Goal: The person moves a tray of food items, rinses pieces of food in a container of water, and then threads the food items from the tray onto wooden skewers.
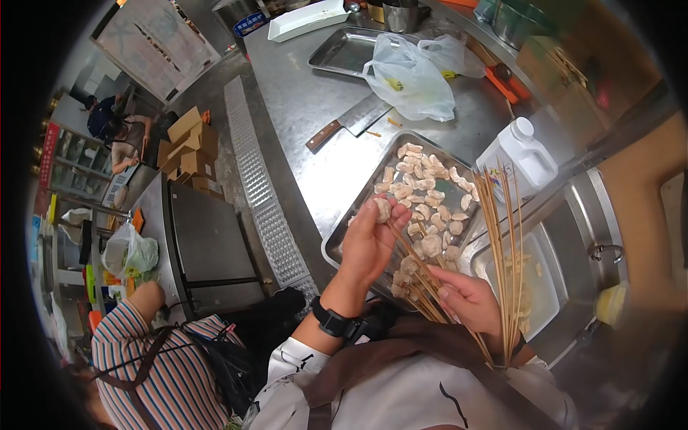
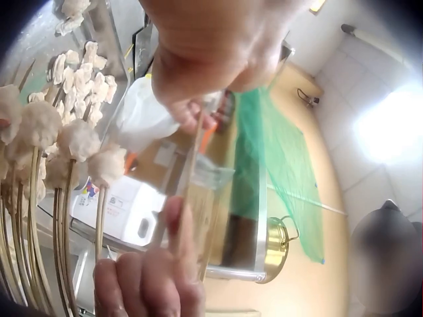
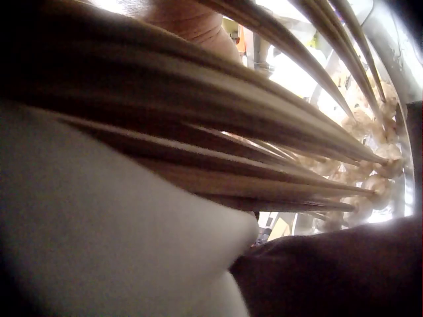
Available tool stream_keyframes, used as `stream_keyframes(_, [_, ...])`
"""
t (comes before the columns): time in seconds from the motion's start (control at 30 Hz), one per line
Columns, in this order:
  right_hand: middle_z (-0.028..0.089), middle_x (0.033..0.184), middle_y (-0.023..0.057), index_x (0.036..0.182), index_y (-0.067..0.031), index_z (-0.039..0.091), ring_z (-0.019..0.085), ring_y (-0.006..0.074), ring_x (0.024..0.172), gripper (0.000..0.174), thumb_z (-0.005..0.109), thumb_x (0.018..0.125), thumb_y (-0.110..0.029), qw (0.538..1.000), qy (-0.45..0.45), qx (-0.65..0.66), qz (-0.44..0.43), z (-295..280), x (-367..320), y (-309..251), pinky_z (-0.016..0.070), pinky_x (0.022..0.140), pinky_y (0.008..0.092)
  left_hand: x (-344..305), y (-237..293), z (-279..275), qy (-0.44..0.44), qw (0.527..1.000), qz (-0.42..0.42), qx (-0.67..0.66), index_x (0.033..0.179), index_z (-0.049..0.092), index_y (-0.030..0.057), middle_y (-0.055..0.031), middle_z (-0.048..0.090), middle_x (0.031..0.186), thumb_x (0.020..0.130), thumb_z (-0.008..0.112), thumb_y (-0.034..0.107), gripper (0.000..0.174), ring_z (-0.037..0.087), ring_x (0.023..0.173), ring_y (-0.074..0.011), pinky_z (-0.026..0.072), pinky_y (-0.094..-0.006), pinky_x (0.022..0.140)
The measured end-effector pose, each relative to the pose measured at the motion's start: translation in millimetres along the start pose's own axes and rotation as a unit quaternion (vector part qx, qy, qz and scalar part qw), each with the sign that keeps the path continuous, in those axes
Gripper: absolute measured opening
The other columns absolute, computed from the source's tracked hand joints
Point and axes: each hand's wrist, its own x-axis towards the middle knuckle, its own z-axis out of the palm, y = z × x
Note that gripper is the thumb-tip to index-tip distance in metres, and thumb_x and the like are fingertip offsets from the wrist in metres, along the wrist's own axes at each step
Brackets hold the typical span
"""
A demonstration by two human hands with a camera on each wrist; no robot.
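In the head view my left hand point(image 1: 367, 247) holds a pale, lumpy ball of coated meat point(image 1: 383, 210) between thumb and fingers, at the upper end of a thin wooden skewer. My right hand point(image 1: 469, 299) grips that skewer point(image 2: 188, 218) lower down, seen between both hands in the left wrist view. Beside it, several loaded skewers point(image 2: 34, 172) carry similar pale lumps at their tips, their sticks fanning close in the right wrist view. Bare skewers point(image 1: 494, 236) stand in a fan by my right wrist. Under the hands lies a metal tray point(image 1: 331, 247) with pale meat pieces point(image 1: 423, 179).
A cleaver point(image 1: 351, 123) lies on the steel counter beyond the tray, near a plastic bag point(image 1: 416, 79) and an empty-looking tray point(image 1: 337, 54). A white jug point(image 1: 517, 154) and a sink point(image 1: 566, 287) are at the right. Another person in a striped top point(image 1: 168, 358) is at the left.
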Motion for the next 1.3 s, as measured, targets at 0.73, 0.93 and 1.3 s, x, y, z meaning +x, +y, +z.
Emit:
stream_keyframes(0.73, [0.045,0.071,-0.0012,0.131,0.0015,0.040,0.042,0.0061,0.063,0.039,0.043,0.093,-0.004,0.994,0.021,0.106,-0.019,3,-1,17,0.0367,0.058,0.0195,-39,-32,19,-0.068,0.997,-0.036,0.015,0.108,0.047,0.0066,-0.0063,0.052,0.101,0.095,0.044,0.026,0.023,0.053,0.094,-0.0176,0.0396,-0.0414,0.097])
stream_keyframes(0.93, [0.046,0.073,-0.0009,0.132,0.0017,0.039,0.042,0.0061,0.064,0.039,0.043,0.093,-0.005,0.994,0.013,0.100,-0.028,4,-1,19,0.0366,0.059,0.0200,-50,-33,23,-0.055,0.996,-0.045,0.058,0.110,0.046,0.0069,-0.0071,0.051,0.103,0.095,0.044,0.026,0.024,0.053,0.095,-0.0181,0.0411,-0.0412,0.094])
stream_keyframes(1.3, [0.051,0.114,0.0136,0.124,-0.0008,0.049,0.045,0.0217,0.112,0.040,0.054,0.084,-0.002,0.914,0.072,-0.295,-0.270,-9,12,-16,0.0366,0.096,0.0336,-36,-7,-1,0.021,0.802,-0.027,0.597,0.110,0.051,0.0001,-0.0098,0.056,0.102,0.091,0.054,0.020,0.028,0.053,0.092,-0.0154,0.0428,-0.0269,0.080])
